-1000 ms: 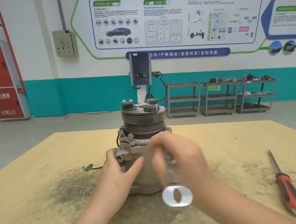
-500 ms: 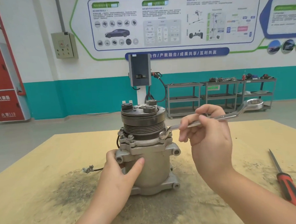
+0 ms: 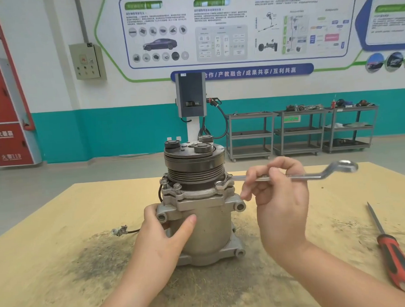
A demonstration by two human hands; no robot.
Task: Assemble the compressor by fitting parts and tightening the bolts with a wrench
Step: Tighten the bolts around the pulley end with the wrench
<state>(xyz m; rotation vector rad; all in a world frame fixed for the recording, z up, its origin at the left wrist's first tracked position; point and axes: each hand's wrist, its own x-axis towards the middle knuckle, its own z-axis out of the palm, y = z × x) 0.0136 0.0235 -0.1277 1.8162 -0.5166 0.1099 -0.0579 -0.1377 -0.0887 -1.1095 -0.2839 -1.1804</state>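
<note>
A grey metal compressor stands upright on the wooden table, its black grooved pulley on top. My left hand grips the left side of the housing, thumb across the front. My right hand holds the shaft of a silver ring wrench. The wrench lies level, pointing right, and its near ring sits on a bolt on the right of the top flange. Two more bolts stand on the flange's left.
A red-and-black-handled screwdriver lies on the table at the right. A wire with a small connector trails from the compressor to the left. Dark grime stains the table around the base. Grey tool carts stand by the far wall.
One second ago the wrench was blurred low in front of the compressor. My right hand has since swung it up onto the right flange bolt, then turned it slightly. The left hand has stayed put.
</note>
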